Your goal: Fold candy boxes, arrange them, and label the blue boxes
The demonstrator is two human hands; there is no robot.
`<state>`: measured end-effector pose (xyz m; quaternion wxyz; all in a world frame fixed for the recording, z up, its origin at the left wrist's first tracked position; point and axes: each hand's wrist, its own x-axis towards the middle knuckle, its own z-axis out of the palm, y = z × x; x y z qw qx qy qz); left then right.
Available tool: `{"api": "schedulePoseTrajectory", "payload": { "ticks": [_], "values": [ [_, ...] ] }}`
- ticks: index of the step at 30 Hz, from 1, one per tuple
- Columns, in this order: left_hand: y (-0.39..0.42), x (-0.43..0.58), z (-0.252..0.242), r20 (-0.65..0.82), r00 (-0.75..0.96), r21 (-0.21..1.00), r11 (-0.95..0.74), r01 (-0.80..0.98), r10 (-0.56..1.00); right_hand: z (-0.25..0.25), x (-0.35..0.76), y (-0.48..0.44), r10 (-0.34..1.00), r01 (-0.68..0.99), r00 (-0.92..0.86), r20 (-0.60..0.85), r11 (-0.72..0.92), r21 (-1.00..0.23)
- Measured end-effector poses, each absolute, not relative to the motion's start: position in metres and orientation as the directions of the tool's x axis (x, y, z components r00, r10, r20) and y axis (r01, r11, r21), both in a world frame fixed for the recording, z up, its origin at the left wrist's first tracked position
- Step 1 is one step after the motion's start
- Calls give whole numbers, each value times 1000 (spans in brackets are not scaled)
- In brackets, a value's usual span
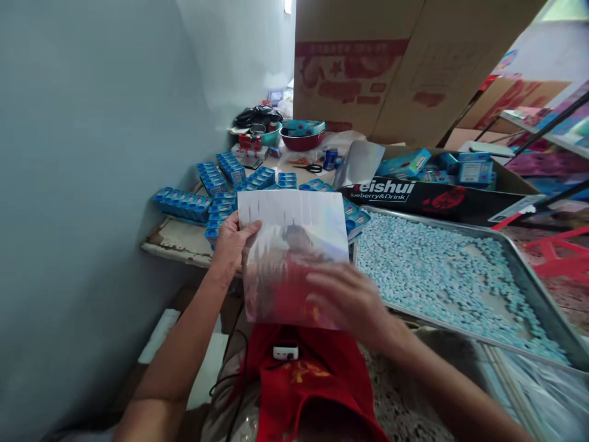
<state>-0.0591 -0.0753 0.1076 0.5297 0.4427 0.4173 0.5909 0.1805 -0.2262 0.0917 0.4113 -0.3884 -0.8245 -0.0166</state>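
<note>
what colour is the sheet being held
The sheet is silvery and mirror-like, shown in the head view.

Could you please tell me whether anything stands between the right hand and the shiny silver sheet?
Nothing visible does: the blurred right hand overlaps the shiny, rectangular silver sheet, whose left edge the left hand grips. I cannot tell whether the right hand touches it.

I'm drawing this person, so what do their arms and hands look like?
Both forearms are bare: no sleeves show. The left hand and right hand wear no gloves. I see no watch or bracelet; the right fingers are blurred. Below them is a red garment with yellow markings.
</note>
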Motion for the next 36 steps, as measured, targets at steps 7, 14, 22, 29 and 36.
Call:
{"api": "schedulePoseTrajectory", "payload": {
  "ticks": [7, 14, 22, 29, 36],
  "values": [
    [-80, -64, 106, 164, -26, 967, -166, -191, 986, 107, 239, -154, 737, 681, 237, 632, 338, -650],
    [-91, -78, 100, 198, -35, 976, -200, -85, 980, 102, 228, -114, 845, 274, 158, 511, 459, -845],
    [-102, -47, 130, 718, 244, 342, -637, 691, 651, 106, 216, -127, 927, 72, 59, 370, 366, -928],
    [-103, 12, 120, 549, 537, 357, -760, 543, 641, 109, 238, -166, 958, 82, 106, 267, 259, -962],
    [-130, 50, 124, 512, 595, 433, -785, 444, 619, 120, 278, -200, 983, 97, 74, 170, 162, -982]
  ]
}}
